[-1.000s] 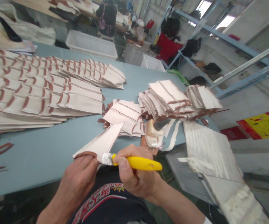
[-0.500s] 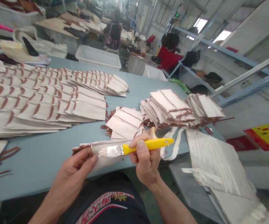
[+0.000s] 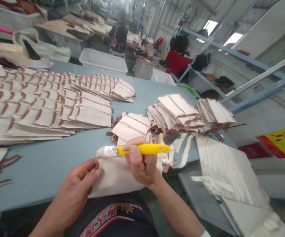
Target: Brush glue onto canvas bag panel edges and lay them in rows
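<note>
My right hand (image 3: 143, 161) is closed around the yellow handle of a paintbrush (image 3: 146, 149), held level with its bristles pointing left. White stuff coats the bristles, which lie at the upper left corner of a cream fabric panel (image 3: 117, 176). Between thumb and fingers, my left hand (image 3: 85, 174) pinches that panel at its left edge. The panel lies over the table's front edge, just above my lap. Behind my right hand, a dark-tipped object (image 3: 170, 139) is partly hidden. A small stack of cream pieces with brown edges (image 3: 132, 126) lies just beyond.
Overlapping rows of cream pieces (image 3: 88, 108) cover the left of the blue table (image 3: 65, 148). Taller stacks (image 3: 177, 108) stand at right. White strips (image 3: 188, 151) hang near a pale sheet (image 3: 228, 171). Behind are a white bin (image 3: 103, 61) and a person (image 3: 119, 36).
The brush has moved left and slightly up to the panel's corner. The panel now shows its broad cream face toward me, where before it was seen more edge-on with brown at its end.
</note>
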